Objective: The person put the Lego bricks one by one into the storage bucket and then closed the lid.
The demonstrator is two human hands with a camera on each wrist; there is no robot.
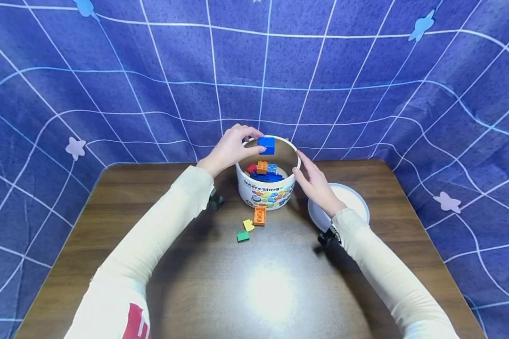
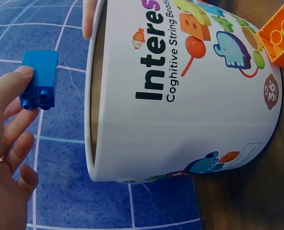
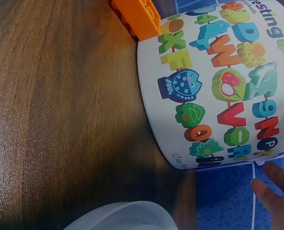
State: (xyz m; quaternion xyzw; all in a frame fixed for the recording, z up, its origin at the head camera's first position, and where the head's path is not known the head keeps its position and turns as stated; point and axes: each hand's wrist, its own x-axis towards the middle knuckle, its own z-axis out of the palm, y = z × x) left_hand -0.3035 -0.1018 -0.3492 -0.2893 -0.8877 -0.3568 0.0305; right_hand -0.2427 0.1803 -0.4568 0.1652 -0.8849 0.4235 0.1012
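The left hand (image 1: 232, 148) pinches a blue block (image 1: 267, 146) between thumb and fingers, above the mouth of a white printed tub (image 1: 250, 189). The right hand (image 1: 316, 182) rests against the tub's side and rim, fingers fairly straight; whether any fingertip hooks over the edge is hard to tell. Good handling here seems to call for a light, steady pinch, the wrist clear of the rim and the tub braced. Red, orange and blue pieces lie inside.

On the brown wood-grain surface (image 1: 186, 287), an orange block (image 1: 259, 216), a yellow block (image 1: 248, 225) and a green block (image 1: 243, 236) lie in front; a white lid (image 1: 353, 200), perhaps, sits under the right forearm. Blue grid-patterned cloth (image 1: 237, 56) surrounds the workspace.
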